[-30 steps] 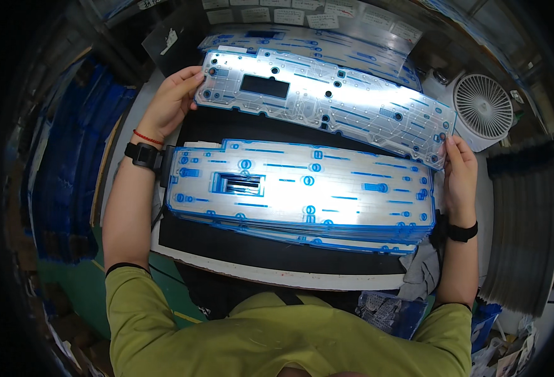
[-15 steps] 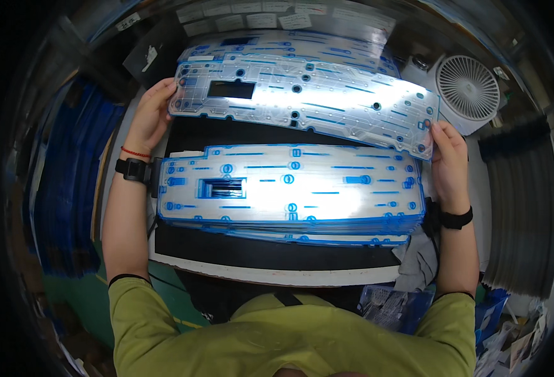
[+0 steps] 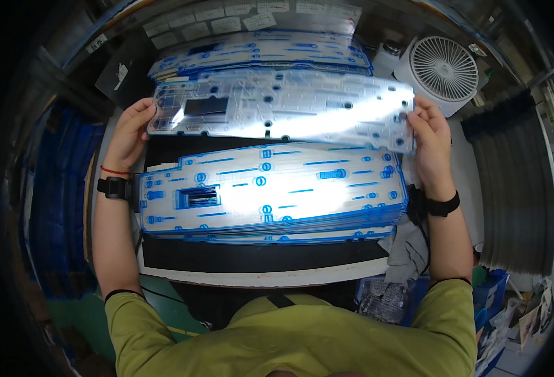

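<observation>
Cluttered shelving and a small white fan [image 3: 445, 68] frame the dark surface [image 3: 258, 254] where the work takes place. The left hand [image 3: 129, 135] is closed on the left end of a long clear perforated sheet [image 3: 283, 110], and the right hand [image 3: 431, 141] pinches its right end, fingers curled over the edge. The sheet is held level, clear of the surface, above and just beyond the near stack of blue-marked sheets [image 3: 271, 195]; a second stack [image 3: 258, 53] lies farther back. To handle the sheet well, keep both grips at the extreme ends with even tension so that the thin material does not sag or crease. Keep thumbs off the central area. Hold the long edges parallel to the stack edges, since the cutouts appear to need alignment.
</observation>
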Motion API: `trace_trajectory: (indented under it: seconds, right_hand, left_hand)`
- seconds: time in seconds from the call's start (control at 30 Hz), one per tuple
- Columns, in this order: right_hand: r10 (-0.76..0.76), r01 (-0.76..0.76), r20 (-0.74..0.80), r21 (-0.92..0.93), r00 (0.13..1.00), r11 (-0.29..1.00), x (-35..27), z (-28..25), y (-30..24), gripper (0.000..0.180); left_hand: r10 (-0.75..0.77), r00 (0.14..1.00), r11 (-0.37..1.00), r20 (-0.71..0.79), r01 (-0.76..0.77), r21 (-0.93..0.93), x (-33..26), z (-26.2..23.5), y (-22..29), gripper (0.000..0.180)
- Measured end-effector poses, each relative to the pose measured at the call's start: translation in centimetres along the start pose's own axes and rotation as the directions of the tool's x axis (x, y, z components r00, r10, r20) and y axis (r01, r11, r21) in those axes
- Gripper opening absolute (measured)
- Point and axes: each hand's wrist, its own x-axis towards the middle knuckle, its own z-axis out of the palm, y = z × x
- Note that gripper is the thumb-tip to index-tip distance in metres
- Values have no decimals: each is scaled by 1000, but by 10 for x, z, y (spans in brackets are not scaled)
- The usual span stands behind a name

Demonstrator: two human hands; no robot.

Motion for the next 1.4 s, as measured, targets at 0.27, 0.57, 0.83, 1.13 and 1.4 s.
trace_trajectory:
  seconds: [0.27, 0.57, 0.83, 1.13, 1.4]
  right_hand:
    - [-158, 689, 732, -512, 662, 513, -22, 33, -42, 49]
    - [9, 658, 794, -510, 608, 554, -30, 41, -37, 54]
    - [-363, 537, 406, -503, 838, 677, -21, 28, -29, 28]
    - [16, -22, -118, -50, 993, 999, 7, -19, 12, 26]
    - [418, -429, 99, 142, 903, 892, 4, 10, -3, 29]
  left_hand:
    - [-44, 994, 999, 103, 41, 35, -4, 10, 1, 23]
    - [-58, 992, 998, 108, 56, 21, -3, 10, 0, 27]
    - [-78, 990, 996, 117, 71, 61, -4, 12, 0, 35]
    - [75, 997, 993, 7, -75, 92, -1, 6, -4, 32]
    - [71, 996, 996, -48, -68, 59, 0, 2, -5, 33]
